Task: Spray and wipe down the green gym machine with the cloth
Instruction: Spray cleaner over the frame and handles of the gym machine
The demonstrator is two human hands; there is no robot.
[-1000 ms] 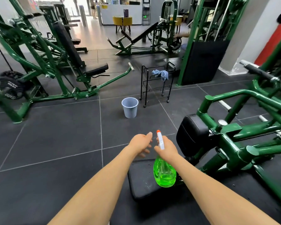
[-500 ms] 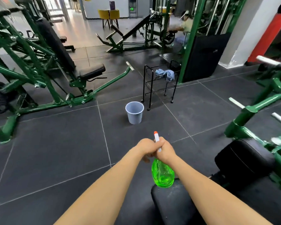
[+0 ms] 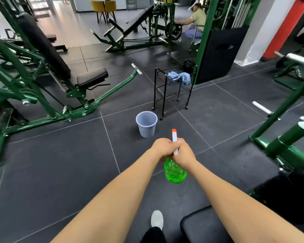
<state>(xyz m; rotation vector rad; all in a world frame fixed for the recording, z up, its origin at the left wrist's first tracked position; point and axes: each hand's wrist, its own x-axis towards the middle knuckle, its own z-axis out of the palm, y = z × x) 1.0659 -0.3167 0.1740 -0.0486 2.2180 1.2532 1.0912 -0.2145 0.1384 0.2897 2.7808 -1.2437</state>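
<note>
A green spray bottle [image 3: 175, 172] with a white head and orange nozzle hangs in front of me over the dark floor. My right hand [image 3: 184, 152] grips its neck. My left hand [image 3: 162, 148] curls around the same neck from the left, touching the right hand. A blue cloth [image 3: 180, 77] lies draped over the top shelf of a black wire cart [image 3: 165, 95] further ahead. The green gym machine [image 3: 284, 137] stands at the right edge, its black pad [image 3: 286, 195] low at the right.
A grey bucket [image 3: 146, 124] stands on the floor between me and the cart. Another green machine [image 3: 42, 95] fills the left side. A person [image 3: 197, 20] crouches by equipment at the back. My shoe [image 3: 157, 220] shows below, beside a black seat pad [image 3: 200, 227].
My view has swung left, so the green machine slid toward the right edge. My left hand, open a second ago, has closed on the bottle neck beside my right hand.
</note>
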